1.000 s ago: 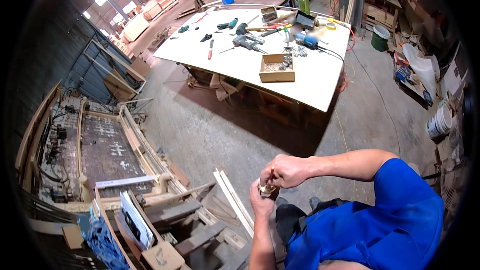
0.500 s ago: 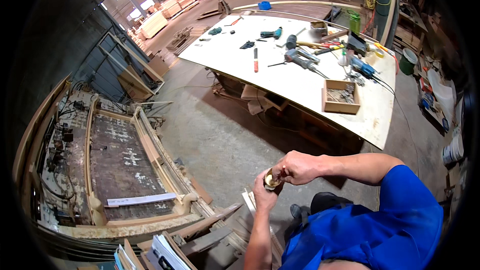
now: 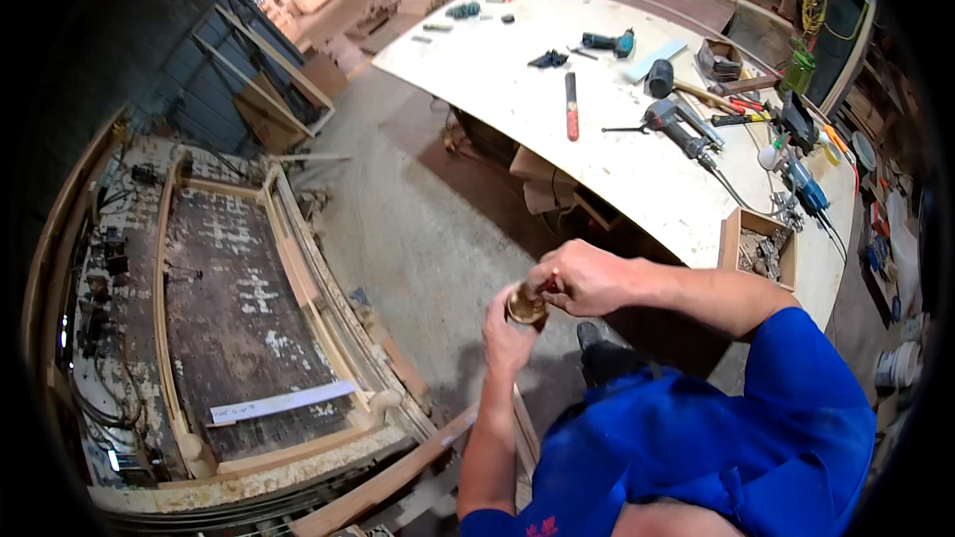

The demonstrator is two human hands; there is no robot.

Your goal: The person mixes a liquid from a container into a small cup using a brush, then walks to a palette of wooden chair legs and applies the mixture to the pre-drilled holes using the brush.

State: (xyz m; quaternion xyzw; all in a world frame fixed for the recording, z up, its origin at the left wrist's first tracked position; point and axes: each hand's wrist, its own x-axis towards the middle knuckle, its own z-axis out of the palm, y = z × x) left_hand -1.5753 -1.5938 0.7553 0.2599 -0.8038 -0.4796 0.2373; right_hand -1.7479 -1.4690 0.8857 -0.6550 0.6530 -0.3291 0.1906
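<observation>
Fingers of the left hand are wrapped around a small brass-coloured cup, held in front of the body with its round mouth facing up. Thumb and fingertips of the right hand are pinched together at the cup's rim on a thin reddish piece; most of that piece is covered by the fingers, and its kind cannot be told. What lies inside the cup is too small and blurred to make out, and its lower part is hidden by the left hand.

Near the close edge of the white-topped worktable, just beyond the right forearm, stands an open wooden box holding a jumble of small metal hardware, the single pieces unreadable. Farther back, a small brown box has dark pieces in it. A green bottle is partly covered by a black bin, whose contents cannot be seen. At the far right, a white bucket sits in the dim rim of the view. The space under the tabletop is mostly lost in shadow.
</observation>
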